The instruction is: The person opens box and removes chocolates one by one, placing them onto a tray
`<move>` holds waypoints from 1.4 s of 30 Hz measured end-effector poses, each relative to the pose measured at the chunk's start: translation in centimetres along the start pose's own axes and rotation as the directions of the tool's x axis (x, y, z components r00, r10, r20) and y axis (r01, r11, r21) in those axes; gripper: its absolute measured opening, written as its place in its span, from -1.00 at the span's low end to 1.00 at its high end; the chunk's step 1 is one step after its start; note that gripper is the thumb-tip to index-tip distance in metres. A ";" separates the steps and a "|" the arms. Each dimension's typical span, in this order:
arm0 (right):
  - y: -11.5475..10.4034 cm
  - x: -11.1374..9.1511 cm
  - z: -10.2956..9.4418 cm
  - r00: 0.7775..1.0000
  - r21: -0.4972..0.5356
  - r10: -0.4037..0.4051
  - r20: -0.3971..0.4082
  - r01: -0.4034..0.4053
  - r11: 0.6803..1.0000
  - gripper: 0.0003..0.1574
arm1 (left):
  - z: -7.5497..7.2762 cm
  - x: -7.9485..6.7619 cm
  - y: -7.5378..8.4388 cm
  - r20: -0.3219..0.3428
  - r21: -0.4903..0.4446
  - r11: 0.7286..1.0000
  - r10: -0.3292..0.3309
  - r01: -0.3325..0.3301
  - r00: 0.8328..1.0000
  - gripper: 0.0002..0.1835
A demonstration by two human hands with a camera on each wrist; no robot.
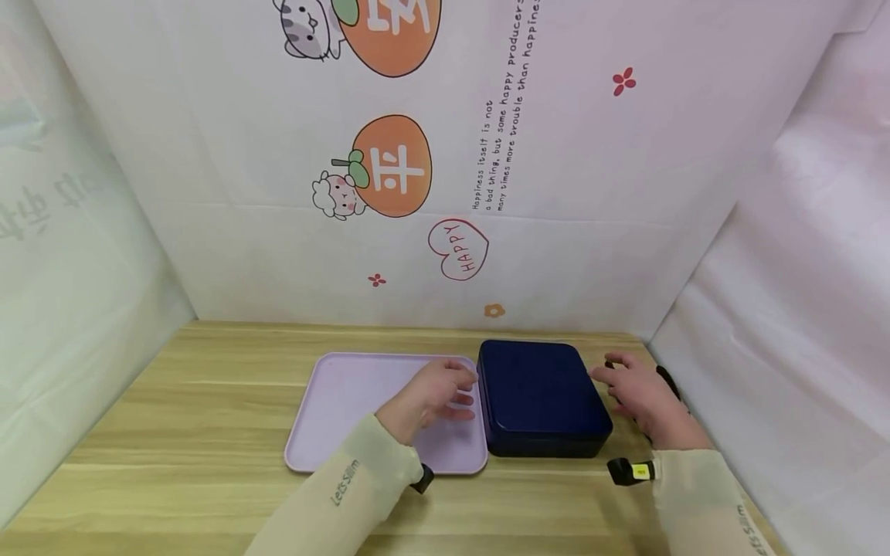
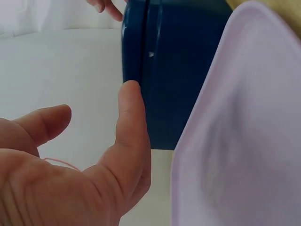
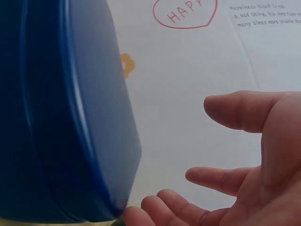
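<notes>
A dark blue square tin box (image 1: 545, 386) with its lid on sits on the wooden table, right of a pale lilac tray (image 1: 341, 409). My left hand (image 1: 438, 394) is over the tray's right part, at the box's left side. In the left wrist view one fingertip of the left hand (image 2: 127, 141) meets the lid's edge, and the thumb stands apart. At the box's right side is my right hand (image 1: 636, 390), fingers spread and loosely bent. The right wrist view shows the right hand (image 3: 244, 179) beside the box (image 3: 103, 108), holding nothing; whether a lower fingertip touches it I cannot tell.
White printed cloth walls (image 1: 556, 255) enclose the table (image 1: 208, 386) at the back and both sides. The right cloth wall (image 1: 786, 347) stands close to my right hand. Black wrist straps with small devices (image 1: 629, 471) sit at both sleeve cuffs.
</notes>
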State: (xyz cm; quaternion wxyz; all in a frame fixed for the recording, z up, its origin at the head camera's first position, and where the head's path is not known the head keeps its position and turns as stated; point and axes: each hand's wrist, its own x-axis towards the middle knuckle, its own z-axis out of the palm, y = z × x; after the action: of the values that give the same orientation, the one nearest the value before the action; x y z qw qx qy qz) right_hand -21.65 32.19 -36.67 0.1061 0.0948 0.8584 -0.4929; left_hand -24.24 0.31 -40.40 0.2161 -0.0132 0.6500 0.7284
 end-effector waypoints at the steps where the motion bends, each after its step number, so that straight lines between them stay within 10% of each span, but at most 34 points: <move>1: 0.1 0.1 0.1 1.000 -0.009 0.002 0.003 -0.002 1.000 0.07 | 0.2 0.1 -0.1 -0.001 0.000 1.000 -0.003 0.003 1.000 -0.82; 42: 3.0 2.1 0.7 1.000 -0.142 0.010 0.002 -0.009 0.990 -0.22 | 2.9 1.1 -1.7 -0.050 0.023 0.999 -0.043 0.045 0.998 -0.67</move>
State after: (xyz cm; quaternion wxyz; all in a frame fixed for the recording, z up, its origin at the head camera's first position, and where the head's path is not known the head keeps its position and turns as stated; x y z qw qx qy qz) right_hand -22.79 33.24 -40.05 0.1163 0.0904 0.8907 -0.4302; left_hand -23.94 3.51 -41.88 0.2161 -0.0428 0.6635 0.7150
